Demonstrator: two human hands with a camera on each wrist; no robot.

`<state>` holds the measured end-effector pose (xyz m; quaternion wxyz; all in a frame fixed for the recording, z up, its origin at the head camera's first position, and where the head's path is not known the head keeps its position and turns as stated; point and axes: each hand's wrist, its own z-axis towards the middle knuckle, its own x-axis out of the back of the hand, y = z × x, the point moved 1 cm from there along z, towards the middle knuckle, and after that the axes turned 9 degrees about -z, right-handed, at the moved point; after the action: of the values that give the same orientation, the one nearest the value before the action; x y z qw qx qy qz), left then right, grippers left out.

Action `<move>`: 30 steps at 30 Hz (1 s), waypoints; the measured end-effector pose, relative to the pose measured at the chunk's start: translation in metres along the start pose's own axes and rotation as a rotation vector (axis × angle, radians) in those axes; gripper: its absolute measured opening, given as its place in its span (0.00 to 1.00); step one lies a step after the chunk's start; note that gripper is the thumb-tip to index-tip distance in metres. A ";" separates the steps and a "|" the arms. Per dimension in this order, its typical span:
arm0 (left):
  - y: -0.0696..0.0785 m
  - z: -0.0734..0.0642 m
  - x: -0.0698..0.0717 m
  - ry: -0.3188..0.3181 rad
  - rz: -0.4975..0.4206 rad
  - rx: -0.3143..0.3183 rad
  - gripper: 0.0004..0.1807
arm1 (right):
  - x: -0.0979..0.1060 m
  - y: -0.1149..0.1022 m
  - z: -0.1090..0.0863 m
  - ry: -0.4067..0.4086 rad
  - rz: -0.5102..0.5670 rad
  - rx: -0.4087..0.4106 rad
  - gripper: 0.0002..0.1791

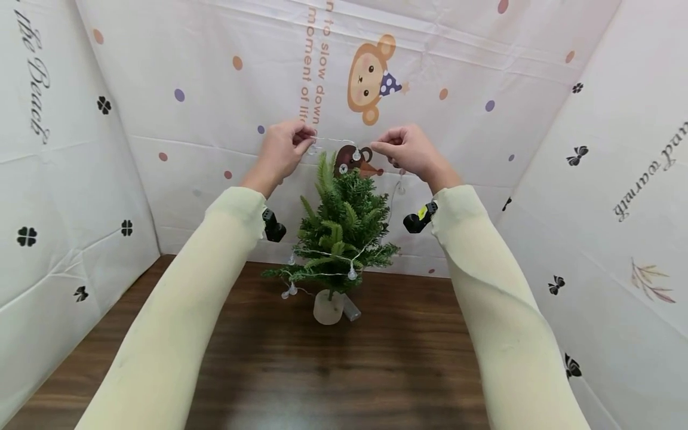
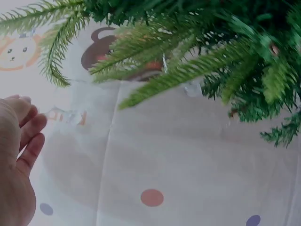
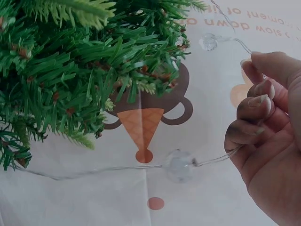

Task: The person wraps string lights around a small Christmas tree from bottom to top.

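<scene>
A small artificial Christmas tree (image 1: 346, 224) stands upright in a pale pot (image 1: 328, 308). Above its top, a string of clear bulb lights (image 1: 356, 154) stretches between the two hands. The left hand (image 1: 282, 149) pinches the wire at the tree's upper left; a clear bulb (image 2: 70, 117) hangs by its fingertips in the left wrist view. At the upper right, the right hand (image 1: 411, 152) pinches the same wire between thumb and forefinger. In the right wrist view, one bulb (image 3: 208, 42) dangles near that thumb, and the wire runs from under the curled fingers past another bulb (image 3: 178, 165) toward the branches.
More of the string wraps the lower branches, with a bulb (image 1: 352, 273) hanging in front. Behind the pot, a clear battery box (image 1: 352, 307) lies on the dark wooden table (image 1: 344, 370). Printed cloth walls (image 1: 473, 54) enclose the back and both sides.
</scene>
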<state>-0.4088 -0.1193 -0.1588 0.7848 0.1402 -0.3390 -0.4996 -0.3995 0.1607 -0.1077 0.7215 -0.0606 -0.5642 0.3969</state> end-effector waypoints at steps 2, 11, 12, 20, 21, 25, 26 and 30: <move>-0.002 -0.004 0.002 0.007 -0.008 -0.020 0.10 | 0.000 -0.002 -0.003 0.017 0.022 0.016 0.12; -0.006 -0.021 0.009 0.005 -0.133 -0.037 0.11 | 0.000 -0.008 -0.012 0.082 0.152 0.075 0.12; -0.005 -0.022 0.010 -0.002 -0.155 -0.035 0.11 | 0.000 -0.010 -0.013 0.089 0.164 0.086 0.13; -0.004 -0.033 0.012 -0.049 -0.238 -0.019 0.12 | 0.001 -0.023 -0.024 0.102 0.214 0.137 0.12; -0.003 -0.032 0.011 -0.050 -0.229 -0.011 0.12 | 0.001 -0.024 -0.025 0.099 0.209 0.135 0.12; 0.001 -0.026 0.008 -0.047 -0.174 0.026 0.12 | -0.001 -0.028 -0.027 0.091 0.190 0.127 0.14; 0.003 -0.024 0.008 -0.043 -0.157 0.036 0.13 | -0.002 -0.028 -0.027 0.090 0.185 0.126 0.14; 0.009 -0.017 0.007 -0.026 -0.159 0.066 0.13 | -0.003 -0.029 -0.027 0.095 0.186 0.128 0.14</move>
<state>-0.3888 -0.1233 -0.1635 0.7330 0.1861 -0.3533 -0.5507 -0.3619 0.1484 -0.1039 0.7099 -0.0853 -0.4949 0.4938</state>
